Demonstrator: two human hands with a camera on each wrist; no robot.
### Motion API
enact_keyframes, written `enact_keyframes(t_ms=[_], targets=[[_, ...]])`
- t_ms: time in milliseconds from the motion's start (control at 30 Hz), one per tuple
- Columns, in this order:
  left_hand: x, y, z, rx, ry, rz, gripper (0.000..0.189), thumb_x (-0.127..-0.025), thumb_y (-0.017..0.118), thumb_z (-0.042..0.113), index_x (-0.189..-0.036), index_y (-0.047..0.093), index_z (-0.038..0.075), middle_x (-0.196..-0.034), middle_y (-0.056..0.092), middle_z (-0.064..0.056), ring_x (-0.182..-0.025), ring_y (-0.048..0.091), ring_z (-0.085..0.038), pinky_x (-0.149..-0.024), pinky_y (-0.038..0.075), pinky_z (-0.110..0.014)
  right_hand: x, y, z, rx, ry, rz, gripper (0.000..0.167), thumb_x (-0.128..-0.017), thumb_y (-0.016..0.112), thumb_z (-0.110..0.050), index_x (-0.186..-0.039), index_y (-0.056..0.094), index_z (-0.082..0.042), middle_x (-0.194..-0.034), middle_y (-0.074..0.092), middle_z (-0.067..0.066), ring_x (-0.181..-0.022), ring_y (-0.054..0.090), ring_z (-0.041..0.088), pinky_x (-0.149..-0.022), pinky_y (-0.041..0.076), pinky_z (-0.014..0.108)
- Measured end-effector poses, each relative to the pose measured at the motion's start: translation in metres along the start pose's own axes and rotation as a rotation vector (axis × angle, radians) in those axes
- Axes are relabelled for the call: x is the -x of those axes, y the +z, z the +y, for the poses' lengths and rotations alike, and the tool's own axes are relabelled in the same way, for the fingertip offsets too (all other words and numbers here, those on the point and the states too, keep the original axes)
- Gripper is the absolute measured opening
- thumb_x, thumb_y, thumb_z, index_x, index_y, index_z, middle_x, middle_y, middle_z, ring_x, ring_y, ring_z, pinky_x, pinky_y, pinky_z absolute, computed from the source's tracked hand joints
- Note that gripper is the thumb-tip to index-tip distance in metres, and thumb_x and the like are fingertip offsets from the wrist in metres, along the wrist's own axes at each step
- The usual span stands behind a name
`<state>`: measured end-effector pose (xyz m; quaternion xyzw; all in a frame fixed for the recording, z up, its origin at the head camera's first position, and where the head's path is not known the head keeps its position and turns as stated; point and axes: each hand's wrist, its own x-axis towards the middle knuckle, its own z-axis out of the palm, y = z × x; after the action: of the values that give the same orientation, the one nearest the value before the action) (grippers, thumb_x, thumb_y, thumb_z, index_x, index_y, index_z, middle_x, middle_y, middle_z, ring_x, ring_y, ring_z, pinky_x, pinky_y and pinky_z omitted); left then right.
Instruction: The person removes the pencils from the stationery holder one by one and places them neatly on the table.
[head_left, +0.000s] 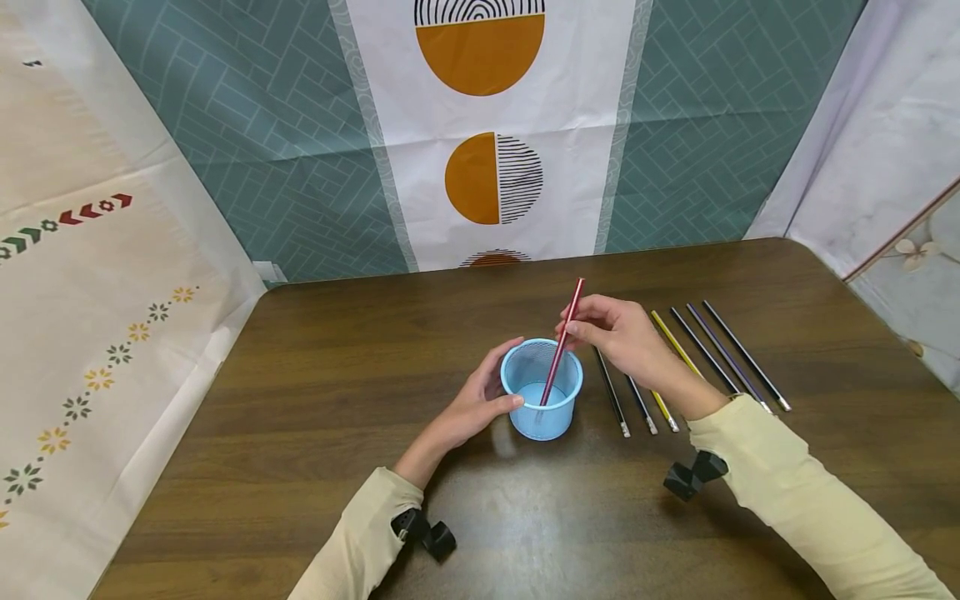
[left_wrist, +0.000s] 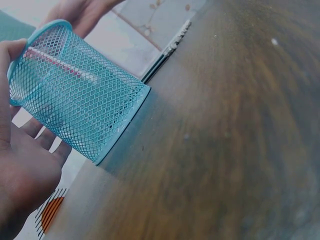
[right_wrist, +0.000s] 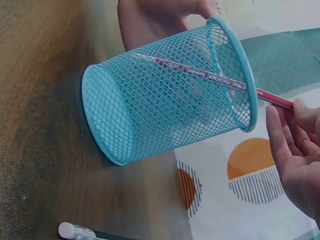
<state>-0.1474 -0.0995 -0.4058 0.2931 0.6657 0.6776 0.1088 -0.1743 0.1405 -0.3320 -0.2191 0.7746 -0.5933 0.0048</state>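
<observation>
A light blue mesh pencil cup [head_left: 542, 425] stands on the table. My left hand [head_left: 478, 398] grips it from the left, thumb over the near side of the rim and fingers round the far side. Between the thumb and fingertips of my right hand [head_left: 618, 337] is a red pencil [head_left: 564, 340], pinched near its upper part. The pencil leans inside the cup, its lower end down within the mesh wall. In the right wrist view, the red pencil [right_wrist: 200, 73] shows through the mesh, its whitish end short of the cup's base.
Several pencils lie side by side right of the cup, among them a black pencil [head_left: 612, 393], a yellow pencil [head_left: 675, 342] and a purple pencil [head_left: 723, 354], eraser ends toward me. The brown wooden table [head_left: 337, 367] meets a patterned cloth [head_left: 315, 200] behind.
</observation>
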Motion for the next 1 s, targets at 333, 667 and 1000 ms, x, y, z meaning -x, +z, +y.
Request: enact_keyframes(t_ms=[333, 667, 1000], targets=[[0.0, 0.0, -0.001, 0.006, 0.014, -0.004, 0.074, -0.09, 0.067, 0.014, -0.15, 0.025, 0.003, -0.145, 0.036, -0.021, -0.132, 0.038, -0.034, -0.106, 0.031, -0.053, 0.0, -0.01, -0.009, -0.019, -0.074, 0.045, 0.017, -0.093, 0.058, 0.006, -0.109, 0.058, 0.01, -0.097, 0.065, 0.023, -0.081, 0.067, 0.017, -0.072, 0.057, 0.033], [0.0, 0.001, -0.004, 0.024, 0.028, -0.007, 0.082, -0.089, 0.07, 0.023, -0.149, 0.021, -0.004, -0.144, 0.036, -0.023, -0.131, 0.037, -0.034, -0.107, 0.032, -0.047, -0.008, -0.02, -0.033, -0.068, -0.135, 0.101, 0.018, -0.094, 0.057, 0.005, -0.11, 0.056, 0.012, -0.092, 0.064, 0.016, -0.075, 0.069, 0.018, -0.071, 0.057, 0.032], [0.0, 0.0, -0.003, 0.038, 0.031, -0.012, 0.09, -0.087, 0.072, 0.036, -0.15, 0.02, -0.003, -0.145, 0.035, -0.021, -0.133, 0.035, -0.032, -0.109, 0.029, -0.047, -0.01, -0.033, -0.047, -0.047, -0.189, 0.128, 0.018, -0.095, 0.055, 0.003, -0.111, 0.056, 0.013, -0.091, 0.065, 0.007, -0.077, 0.067, 0.016, -0.074, 0.056, 0.029]])
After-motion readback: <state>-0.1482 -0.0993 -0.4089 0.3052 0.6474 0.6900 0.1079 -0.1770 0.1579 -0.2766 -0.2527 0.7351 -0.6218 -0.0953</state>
